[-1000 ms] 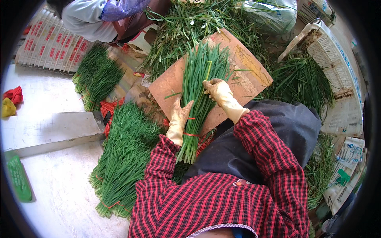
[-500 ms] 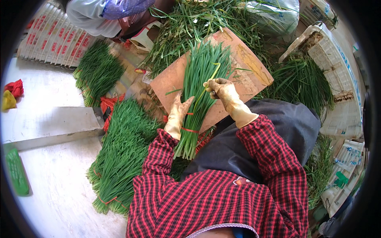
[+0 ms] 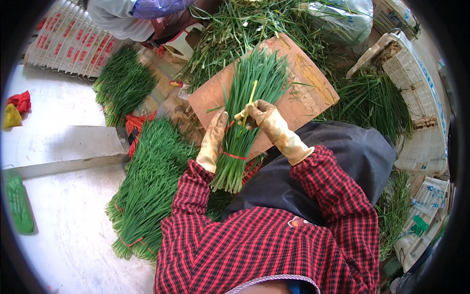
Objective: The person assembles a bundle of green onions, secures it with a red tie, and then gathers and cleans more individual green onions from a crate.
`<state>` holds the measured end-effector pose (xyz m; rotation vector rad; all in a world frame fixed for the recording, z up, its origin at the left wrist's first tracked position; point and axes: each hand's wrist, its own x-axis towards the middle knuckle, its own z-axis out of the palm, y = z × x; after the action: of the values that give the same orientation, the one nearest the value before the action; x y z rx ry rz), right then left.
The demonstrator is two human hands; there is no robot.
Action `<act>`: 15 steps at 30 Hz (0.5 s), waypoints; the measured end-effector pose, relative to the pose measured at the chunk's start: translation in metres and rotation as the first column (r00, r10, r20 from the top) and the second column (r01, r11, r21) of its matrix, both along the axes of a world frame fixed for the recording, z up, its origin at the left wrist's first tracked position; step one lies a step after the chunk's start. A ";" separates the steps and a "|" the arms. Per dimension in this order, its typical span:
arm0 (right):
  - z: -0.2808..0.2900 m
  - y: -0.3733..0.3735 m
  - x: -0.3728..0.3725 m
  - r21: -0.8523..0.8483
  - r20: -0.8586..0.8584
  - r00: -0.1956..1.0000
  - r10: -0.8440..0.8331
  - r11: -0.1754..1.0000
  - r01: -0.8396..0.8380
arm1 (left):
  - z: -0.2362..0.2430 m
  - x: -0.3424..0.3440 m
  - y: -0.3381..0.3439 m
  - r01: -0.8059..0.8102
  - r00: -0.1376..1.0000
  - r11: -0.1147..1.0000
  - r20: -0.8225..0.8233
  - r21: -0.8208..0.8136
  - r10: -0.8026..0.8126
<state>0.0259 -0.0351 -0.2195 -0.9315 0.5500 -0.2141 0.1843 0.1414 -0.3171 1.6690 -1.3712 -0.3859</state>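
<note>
A long bundle of green leafy stalks [image 3: 262, 73], tied with red bands, lies on a tan board [image 3: 311, 78] in front of me. My left hand [image 3: 211, 139], in a stained cream glove, rests along the bundle's left side with fingers stretched out. My gloved right hand [image 3: 264, 120] pinches a slender yellow leaf [image 3: 253, 89] over the middle of the bundle. A red band [image 3: 234, 156] crosses the stalks near their pale ends.
Tied bundles [image 3: 147, 186] and a smaller pile [image 3: 122, 83] lie left, beside red ties [image 3: 133, 125] and a white ledge [image 3: 63, 152]. Loose stalks [image 3: 235, 24], a co-worker's sleeve [image 3: 110, 17] and stacked crates [image 3: 73, 46] are behind; a white basket [image 3: 418, 103] stands right.
My right hand has shifted left and slightly down toward my left hand, drawing the yellow leaf with it. My left hand's fingers have moved left and up along the bundle.
</note>
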 end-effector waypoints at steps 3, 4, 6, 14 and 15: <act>-0.004 -0.002 -0.005 -0.012 -0.038 0.999 -0.009 1.000 0.008 | -0.002 -0.010 -0.009 -0.280 0.706 0.835 0.691 0.473 -0.155; -0.004 -0.001 -0.004 -0.015 -0.046 0.999 0.002 1.000 -0.003 | 0.000 -0.013 -0.009 -0.396 0.393 0.765 0.847 0.507 -0.358; -0.009 0.010 -0.002 -0.103 -0.123 0.992 0.008 0.994 -0.021 | 0.006 -0.014 -0.011 0.008 0.999 0.845 0.032 0.534 -0.030; 0.100 0.078 -0.069 -0.069 0.094 0.746 0.659 0.752 -0.656 | 0.030 -0.038 -0.022 -0.294 0.935 0.750 0.014 0.592 0.356; 0.114 0.056 -0.075 -0.035 0.102 0.821 0.561 0.827 -0.561 | 0.030 -0.032 -0.012 -0.319 0.930 0.773 0.021 0.549 0.368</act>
<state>-0.0488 0.0206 -0.1051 -1.0402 0.1533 0.2711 0.1524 0.1298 -0.2872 2.2956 -0.8943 -0.6695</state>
